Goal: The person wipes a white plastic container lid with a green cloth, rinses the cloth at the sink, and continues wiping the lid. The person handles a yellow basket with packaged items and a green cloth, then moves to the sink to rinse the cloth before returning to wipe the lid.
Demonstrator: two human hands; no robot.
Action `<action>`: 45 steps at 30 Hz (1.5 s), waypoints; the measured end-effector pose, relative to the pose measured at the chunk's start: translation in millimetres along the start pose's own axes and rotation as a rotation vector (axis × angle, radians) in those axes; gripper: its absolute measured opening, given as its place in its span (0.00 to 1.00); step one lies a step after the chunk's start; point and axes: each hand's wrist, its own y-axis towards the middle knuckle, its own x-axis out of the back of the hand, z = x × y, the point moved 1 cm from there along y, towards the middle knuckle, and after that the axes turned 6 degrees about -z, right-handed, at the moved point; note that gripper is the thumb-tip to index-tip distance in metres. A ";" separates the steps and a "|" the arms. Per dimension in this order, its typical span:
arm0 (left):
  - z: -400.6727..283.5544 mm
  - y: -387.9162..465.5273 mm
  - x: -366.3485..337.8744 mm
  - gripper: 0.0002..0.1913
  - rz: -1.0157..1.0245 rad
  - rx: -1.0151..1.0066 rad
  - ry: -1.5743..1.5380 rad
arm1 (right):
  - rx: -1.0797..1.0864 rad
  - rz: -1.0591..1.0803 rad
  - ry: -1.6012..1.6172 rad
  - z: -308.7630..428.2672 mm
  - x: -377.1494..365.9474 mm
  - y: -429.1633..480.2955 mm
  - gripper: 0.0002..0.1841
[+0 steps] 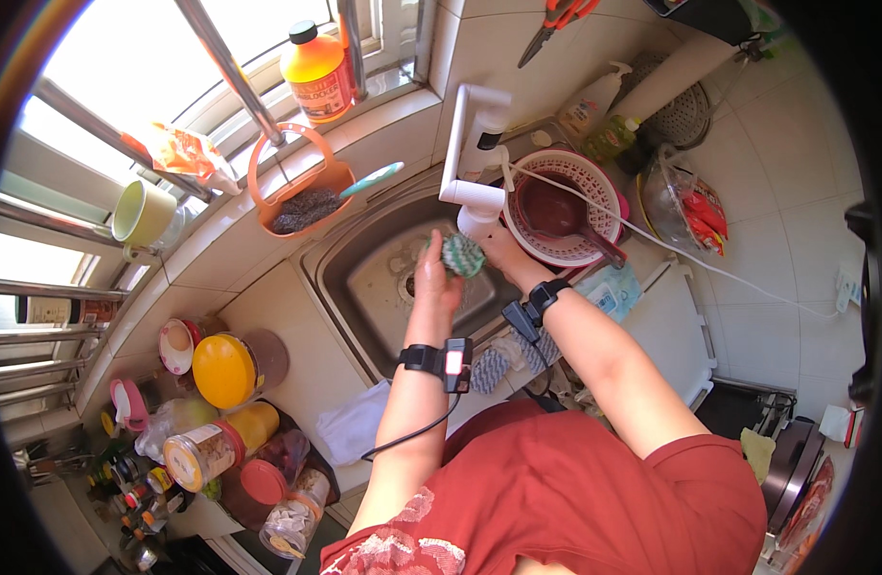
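Observation:
Over the stainless steel sink [355,287], my left hand [435,277] holds a green and white patterned cloth or scrubber [463,256] against its fingers. My right hand [504,248] is just right of it, beside the white faucet [480,205]; its fingers are partly hidden behind the spout. Whether it touches the faucet or the cloth cannot be told. Both wrists wear black straps with small devices. A white and pink colander [516,215] stands right of the faucet with a dark red ladle or dipper [556,207] inside.
An orange caddy [297,190] with a dark scouring pad hangs at the window side. Jars, one with a yellow lid [224,370], crowd the left counter. Near me lie a white cloth [351,422] and a grey patterned cloth [490,370]. A white cable [671,251] crosses at right.

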 end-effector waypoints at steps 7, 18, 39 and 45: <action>11.5 15.7 35.7 0.21 -0.015 0.016 0.132 | 0.413 -0.026 -0.152 30.5 -47.0 -66.1 0.16; -6.0 10.0 7.0 0.20 0.209 -0.056 0.108 | 0.274 -0.517 -0.128 9.7 -42.4 -8.1 0.19; -6.2 -5.1 -7.0 0.31 0.227 -0.031 0.224 | 0.397 -0.125 -0.012 21.9 -73.4 -19.1 0.19; 5.2 -18.3 -2.4 0.26 0.227 -0.139 0.194 | 0.269 -0.020 -0.119 16.0 -61.4 -23.2 0.20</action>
